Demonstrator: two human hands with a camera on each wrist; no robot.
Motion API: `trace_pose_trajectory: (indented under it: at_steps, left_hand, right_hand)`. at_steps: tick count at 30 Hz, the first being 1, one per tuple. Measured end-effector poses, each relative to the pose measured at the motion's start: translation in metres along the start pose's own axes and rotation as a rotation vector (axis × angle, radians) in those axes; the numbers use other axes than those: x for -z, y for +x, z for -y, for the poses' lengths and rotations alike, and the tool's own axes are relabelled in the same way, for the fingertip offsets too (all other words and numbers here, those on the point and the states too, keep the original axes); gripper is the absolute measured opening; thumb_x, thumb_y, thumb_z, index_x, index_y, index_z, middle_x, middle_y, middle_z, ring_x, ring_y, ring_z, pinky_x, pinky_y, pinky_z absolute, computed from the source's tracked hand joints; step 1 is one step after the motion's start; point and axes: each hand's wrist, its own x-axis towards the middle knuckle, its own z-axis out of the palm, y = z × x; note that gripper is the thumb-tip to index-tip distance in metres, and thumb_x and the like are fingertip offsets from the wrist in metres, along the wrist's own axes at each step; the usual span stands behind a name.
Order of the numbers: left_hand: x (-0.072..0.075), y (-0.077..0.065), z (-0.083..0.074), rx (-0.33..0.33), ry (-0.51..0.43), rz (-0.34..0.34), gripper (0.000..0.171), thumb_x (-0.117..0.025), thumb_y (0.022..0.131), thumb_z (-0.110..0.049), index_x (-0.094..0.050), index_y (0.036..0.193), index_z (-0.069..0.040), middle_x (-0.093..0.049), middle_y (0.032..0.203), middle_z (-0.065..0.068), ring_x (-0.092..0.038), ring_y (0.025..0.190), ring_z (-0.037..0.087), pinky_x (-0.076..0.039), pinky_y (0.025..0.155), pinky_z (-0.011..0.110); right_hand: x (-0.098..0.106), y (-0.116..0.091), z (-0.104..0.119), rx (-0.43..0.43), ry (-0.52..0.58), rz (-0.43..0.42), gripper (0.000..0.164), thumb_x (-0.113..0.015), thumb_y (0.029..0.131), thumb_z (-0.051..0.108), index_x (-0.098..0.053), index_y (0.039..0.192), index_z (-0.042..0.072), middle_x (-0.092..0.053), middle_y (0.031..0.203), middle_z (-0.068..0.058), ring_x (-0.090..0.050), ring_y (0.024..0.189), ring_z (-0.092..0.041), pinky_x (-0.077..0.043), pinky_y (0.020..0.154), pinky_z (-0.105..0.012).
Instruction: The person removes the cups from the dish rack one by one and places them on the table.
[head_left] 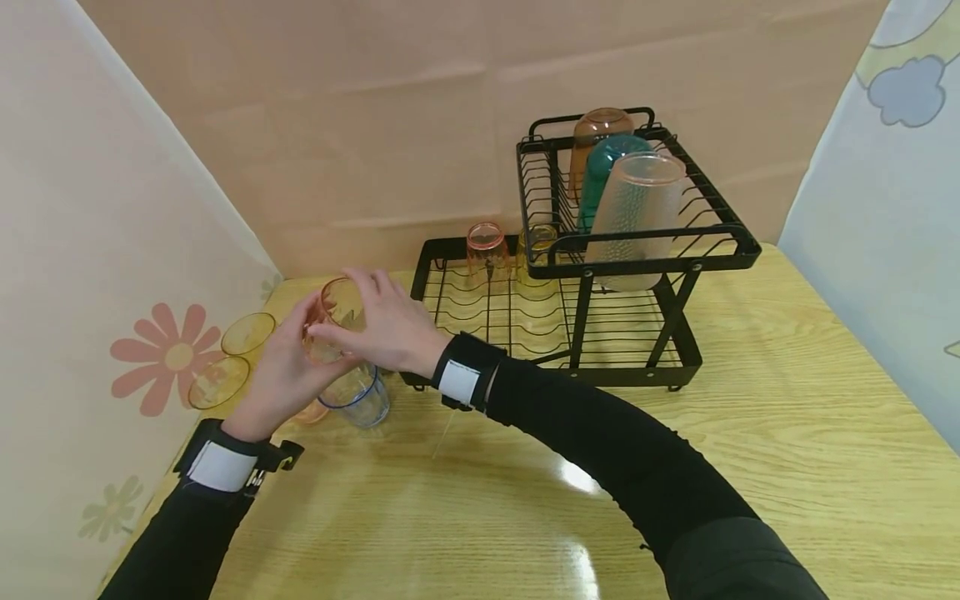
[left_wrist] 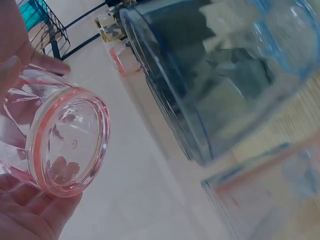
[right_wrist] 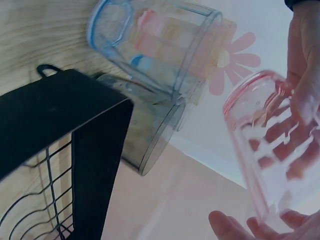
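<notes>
Between both hands a pink-tinted drinking glass (head_left: pixel 342 302) is held up above the table's left side. My left hand (head_left: pixel 281 375) grips it from the left, fingers curved round its wall. From the other side my right hand (head_left: pixel 396 327) holds it, with thumb and fingers spread round the wall. In the left wrist view the thick pink base (left_wrist: pixel 70 142) faces the camera. Just below the hands stands a clear glass with a blue rim (head_left: pixel 369 405). A smoky grey glass (right_wrist: pixel 145 122) stands beside it in the right wrist view.
Two yellow-tinted glasses (head_left: pixel 219 383) stand at the left wall, and another pinkish glass (head_left: pixel 311 412) is partly hidden by my left hand. A black two-tier dish rack (head_left: pixel 630 377) carries upturned glasses: pink (head_left: pixel 487 250) and yellow below, brown, teal and frosted (head_left: pixel 637 212) above.
</notes>
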Motion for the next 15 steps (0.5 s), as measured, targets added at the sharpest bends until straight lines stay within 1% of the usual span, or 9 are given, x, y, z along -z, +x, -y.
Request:
trace_pose_trajectory:
  at_steps: [1, 4, 6, 8, 9, 10, 11, 13, 15]
  left_hand:
    - [0.002, -0.003, 0.001, 0.018, 0.005, 0.002, 0.076, -0.088, 0.071, -0.010, -0.043, 0.130, 0.004, -0.054, 0.109, 0.016, -0.052, 0.099, 0.032, -0.045, 0.080, 0.051]
    - [0.008, -0.011, 0.001, 0.083, 0.011, 0.014, 0.084, -0.088, 0.073, -0.016, -0.039, 0.138, 0.003, -0.054, 0.119, 0.021, -0.052, 0.110, 0.041, -0.045, 0.085, 0.058]
    - [0.012, -0.016, 0.003, 0.114, -0.005, 0.010, 0.086, -0.087, 0.074, -0.016, -0.036, 0.141, 0.004, -0.052, 0.124, 0.023, -0.049, 0.117, 0.046, -0.041, 0.091, 0.062]
    - [0.017, -0.023, 0.005, 0.145, -0.020, -0.003, 0.089, -0.086, 0.075, -0.014, -0.033, 0.144, 0.004, -0.048, 0.130, 0.025, -0.045, 0.122, 0.049, -0.037, 0.094, 0.065]
    - [0.019, -0.027, 0.007, 0.153, -0.030, -0.018, 0.089, -0.086, 0.075, -0.012, -0.033, 0.144, 0.003, -0.047, 0.131, 0.024, -0.045, 0.123, 0.046, -0.037, 0.096, 0.063]
    - [0.022, -0.031, 0.009, 0.160, -0.033, -0.041, 0.088, -0.086, 0.074, -0.009, -0.034, 0.144, 0.003, -0.048, 0.131, 0.022, -0.045, 0.123, 0.042, -0.037, 0.097, 0.061]
    - [0.024, -0.035, 0.011, 0.170, -0.035, -0.062, 0.087, -0.086, 0.073, -0.007, -0.035, 0.143, 0.002, -0.049, 0.128, 0.021, -0.047, 0.121, 0.036, -0.038, 0.099, 0.055]
    - [0.029, -0.044, 0.014, 0.198, -0.030, -0.127, 0.084, -0.086, 0.071, -0.002, -0.039, 0.140, 0.000, -0.051, 0.124, 0.017, -0.049, 0.112, 0.024, -0.040, 0.095, 0.040]
    - [0.033, -0.053, 0.018, 0.248, -0.037, -0.198, 0.079, -0.085, 0.070, 0.001, -0.043, 0.137, -0.003, -0.054, 0.118, 0.009, -0.048, 0.103, 0.014, -0.038, 0.087, 0.027]
  right_hand:
    - [0.000, -0.001, -0.001, 0.008, -0.011, 0.012, 0.091, -0.049, 0.085, 0.074, -0.019, 0.155, 0.024, -0.028, 0.154, -0.006, -0.035, 0.135, -0.024, -0.048, 0.090, -0.048]
    - [0.001, -0.004, -0.005, 0.043, -0.055, 0.045, 0.096, -0.049, 0.084, 0.076, -0.016, 0.156, 0.023, -0.023, 0.157, -0.004, -0.030, 0.139, -0.022, -0.047, 0.092, -0.049]
    - [0.003, -0.006, -0.009, 0.068, -0.090, 0.065, 0.098, -0.050, 0.083, 0.076, -0.014, 0.157, 0.023, -0.021, 0.158, -0.004, -0.027, 0.140, -0.022, -0.047, 0.093, -0.049]
    - [0.005, -0.007, -0.013, 0.089, -0.120, 0.087, 0.099, -0.051, 0.082, 0.076, -0.013, 0.157, 0.023, -0.019, 0.158, -0.004, -0.024, 0.142, -0.023, -0.046, 0.093, -0.050]
    - [0.007, -0.007, -0.016, 0.096, -0.136, 0.096, 0.099, -0.052, 0.082, 0.076, -0.011, 0.157, 0.024, -0.018, 0.159, -0.004, -0.024, 0.142, -0.023, -0.046, 0.093, -0.050]
    - [0.009, -0.008, -0.020, 0.101, -0.149, 0.106, 0.100, -0.052, 0.082, 0.076, -0.010, 0.157, 0.025, -0.018, 0.159, -0.005, -0.023, 0.142, -0.024, -0.046, 0.093, -0.050]
    - [0.011, -0.008, -0.023, 0.109, -0.167, 0.115, 0.101, -0.052, 0.082, 0.076, -0.009, 0.157, 0.025, -0.018, 0.159, -0.005, -0.022, 0.143, -0.026, -0.047, 0.092, -0.050]
    - [0.016, -0.008, -0.030, 0.120, -0.208, 0.128, 0.101, -0.052, 0.081, 0.076, -0.008, 0.157, 0.025, -0.017, 0.159, -0.006, -0.023, 0.142, -0.027, -0.047, 0.091, -0.049]
    - [0.019, -0.008, -0.037, 0.134, -0.261, 0.127, 0.101, -0.052, 0.082, 0.076, -0.009, 0.157, 0.024, -0.018, 0.158, -0.008, -0.024, 0.141, -0.028, -0.048, 0.091, -0.047]
